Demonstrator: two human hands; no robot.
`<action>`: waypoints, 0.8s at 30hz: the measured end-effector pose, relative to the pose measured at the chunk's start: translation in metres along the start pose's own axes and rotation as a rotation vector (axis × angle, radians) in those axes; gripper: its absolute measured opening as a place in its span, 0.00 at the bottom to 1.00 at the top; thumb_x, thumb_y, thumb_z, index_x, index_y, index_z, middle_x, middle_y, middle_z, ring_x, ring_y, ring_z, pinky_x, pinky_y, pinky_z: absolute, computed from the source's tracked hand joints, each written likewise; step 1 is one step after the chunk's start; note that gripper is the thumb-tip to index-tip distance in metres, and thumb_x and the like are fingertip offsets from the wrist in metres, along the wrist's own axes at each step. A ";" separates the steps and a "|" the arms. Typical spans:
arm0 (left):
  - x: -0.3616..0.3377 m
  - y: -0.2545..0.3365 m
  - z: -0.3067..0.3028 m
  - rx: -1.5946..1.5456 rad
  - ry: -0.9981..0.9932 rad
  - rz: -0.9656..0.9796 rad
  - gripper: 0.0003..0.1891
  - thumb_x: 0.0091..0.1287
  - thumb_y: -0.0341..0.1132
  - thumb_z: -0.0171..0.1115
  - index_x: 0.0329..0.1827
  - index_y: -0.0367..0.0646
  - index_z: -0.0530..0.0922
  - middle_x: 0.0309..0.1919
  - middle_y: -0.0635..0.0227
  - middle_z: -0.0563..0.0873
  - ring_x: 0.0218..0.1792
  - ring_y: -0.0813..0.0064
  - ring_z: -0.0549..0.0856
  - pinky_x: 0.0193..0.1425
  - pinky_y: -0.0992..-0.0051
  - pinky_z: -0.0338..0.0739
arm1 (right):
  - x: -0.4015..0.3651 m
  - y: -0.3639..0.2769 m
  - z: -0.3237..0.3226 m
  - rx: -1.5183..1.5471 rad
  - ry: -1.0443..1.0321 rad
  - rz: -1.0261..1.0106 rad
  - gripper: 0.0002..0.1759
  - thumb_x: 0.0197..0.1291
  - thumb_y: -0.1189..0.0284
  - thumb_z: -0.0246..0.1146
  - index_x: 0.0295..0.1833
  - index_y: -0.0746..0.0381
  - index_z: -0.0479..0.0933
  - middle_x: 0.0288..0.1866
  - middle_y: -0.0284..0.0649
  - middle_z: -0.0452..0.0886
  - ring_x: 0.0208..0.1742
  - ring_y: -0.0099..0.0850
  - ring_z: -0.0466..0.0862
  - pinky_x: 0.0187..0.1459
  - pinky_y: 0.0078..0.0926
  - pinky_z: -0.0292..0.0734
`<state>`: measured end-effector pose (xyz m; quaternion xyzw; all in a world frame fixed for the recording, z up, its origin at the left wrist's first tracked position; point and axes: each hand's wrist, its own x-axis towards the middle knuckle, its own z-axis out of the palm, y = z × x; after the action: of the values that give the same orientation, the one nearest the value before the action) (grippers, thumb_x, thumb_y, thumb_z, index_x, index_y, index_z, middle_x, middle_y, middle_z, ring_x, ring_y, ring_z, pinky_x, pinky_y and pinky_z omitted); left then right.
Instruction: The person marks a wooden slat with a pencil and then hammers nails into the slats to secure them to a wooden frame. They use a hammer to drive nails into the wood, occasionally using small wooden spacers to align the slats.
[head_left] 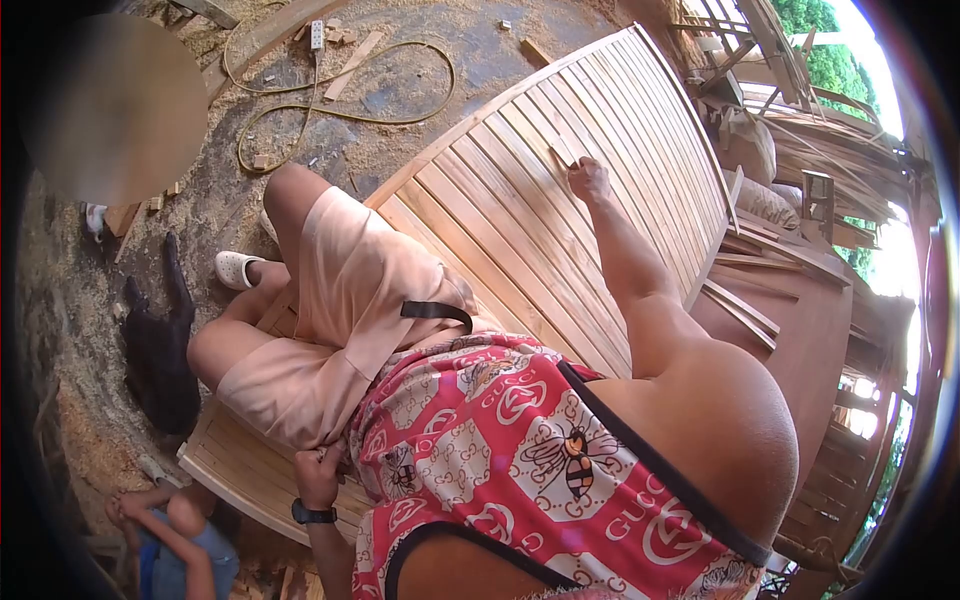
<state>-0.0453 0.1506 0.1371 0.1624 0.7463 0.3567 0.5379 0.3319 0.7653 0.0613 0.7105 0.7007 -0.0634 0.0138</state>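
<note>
A long panel of pale wooden slats [500,190] inside a frame lies beneath me, and I sit on it. Out over its slats reaches my right hand [590,180], closed round a thin brown stick [558,158] whose tip is near or on the wood; its exact kind is too small to tell. My left hand [318,475], with a dark watch [313,513] at the wrist, is curled closed against my light shorts [350,290] beside the hem of my red patterned shirt [500,430]. What its fingers hold, if anything, is hidden.
A yellowish cable [390,120] with a white socket strip [317,36] loops over the sawdust-covered floor. A black dog [165,350] lies at left. Another person's clasped hands [120,508] show at lower left. Boards and wood scraps [800,170] are stacked at right.
</note>
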 end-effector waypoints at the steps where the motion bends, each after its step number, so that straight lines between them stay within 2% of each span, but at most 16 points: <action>1: 0.000 -0.003 0.000 0.000 -0.001 -0.001 0.21 0.68 0.38 0.66 0.22 0.28 0.83 0.12 0.63 0.81 0.15 0.76 0.80 0.21 0.70 0.70 | -0.003 -0.004 -0.004 -0.014 -0.014 0.017 0.12 0.58 0.63 0.63 0.39 0.57 0.87 0.45 0.52 0.88 0.50 0.50 0.87 0.52 0.45 0.81; 6: -0.002 0.009 0.001 -0.007 0.002 -0.024 0.21 0.68 0.39 0.67 0.21 0.28 0.83 0.12 0.63 0.81 0.16 0.77 0.80 0.21 0.71 0.70 | -0.003 0.000 -0.003 0.022 -0.011 -0.015 0.12 0.59 0.62 0.63 0.38 0.58 0.86 0.45 0.53 0.88 0.50 0.51 0.87 0.52 0.46 0.81; 11: 0.002 -0.005 -0.002 0.006 -0.016 0.000 0.22 0.69 0.40 0.66 0.21 0.29 0.83 0.13 0.64 0.82 0.15 0.77 0.80 0.19 0.72 0.70 | 0.009 0.009 0.004 -0.006 0.020 -0.029 0.13 0.60 0.62 0.62 0.39 0.59 0.86 0.45 0.53 0.87 0.50 0.53 0.86 0.52 0.45 0.81; 16: 0.001 0.000 0.002 0.005 -0.010 0.012 0.22 0.69 0.40 0.65 0.21 0.31 0.83 0.14 0.65 0.82 0.14 0.77 0.80 0.17 0.74 0.69 | 0.018 0.016 -0.007 -0.023 0.037 0.068 0.16 0.62 0.61 0.61 0.41 0.62 0.85 0.46 0.55 0.87 0.50 0.54 0.86 0.53 0.46 0.81; 17: 0.003 -0.009 0.002 -0.003 0.001 0.030 0.22 0.69 0.40 0.65 0.21 0.31 0.83 0.14 0.65 0.82 0.14 0.77 0.79 0.17 0.74 0.69 | 0.033 0.028 0.004 -0.100 0.093 0.109 0.16 0.62 0.60 0.60 0.38 0.61 0.86 0.43 0.52 0.89 0.49 0.47 0.89 0.51 0.41 0.82; 18: 0.003 -0.014 0.002 -0.013 0.014 0.048 0.21 0.69 0.40 0.65 0.20 0.31 0.83 0.13 0.66 0.82 0.14 0.77 0.79 0.17 0.74 0.69 | 0.051 0.043 0.013 -0.101 0.092 0.106 0.16 0.62 0.60 0.60 0.38 0.61 0.86 0.43 0.52 0.89 0.49 0.47 0.89 0.51 0.41 0.82; 20: 0.000 0.001 0.001 -0.015 -0.002 0.012 0.21 0.69 0.40 0.65 0.20 0.31 0.83 0.13 0.66 0.82 0.14 0.77 0.79 0.17 0.74 0.69 | 0.075 0.065 0.023 -0.125 -0.076 0.254 0.15 0.61 0.61 0.61 0.34 0.59 0.87 0.40 0.46 0.90 0.47 0.37 0.90 0.49 0.35 0.83; 21: -0.001 0.005 0.000 -0.014 -0.018 -0.024 0.21 0.69 0.40 0.65 0.20 0.31 0.83 0.13 0.66 0.82 0.14 0.77 0.79 0.17 0.74 0.69 | 0.064 0.050 0.003 -0.145 -0.131 0.296 0.14 0.59 0.62 0.62 0.33 0.58 0.88 0.37 0.42 0.91 0.44 0.30 0.91 0.47 0.31 0.83; 24: 0.000 -0.001 -0.001 0.004 -0.003 -0.031 0.21 0.68 0.38 0.67 0.22 0.28 0.82 0.13 0.65 0.81 0.15 0.77 0.79 0.20 0.71 0.69 | 0.075 0.059 0.004 -0.235 -0.210 0.275 0.14 0.59 0.62 0.62 0.35 0.58 0.89 0.38 0.42 0.91 0.44 0.32 0.91 0.48 0.31 0.83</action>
<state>-0.0462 0.1494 0.1362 0.1525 0.7487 0.3467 0.5440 0.3915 0.8386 0.0448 0.7825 0.5944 -0.0525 0.1780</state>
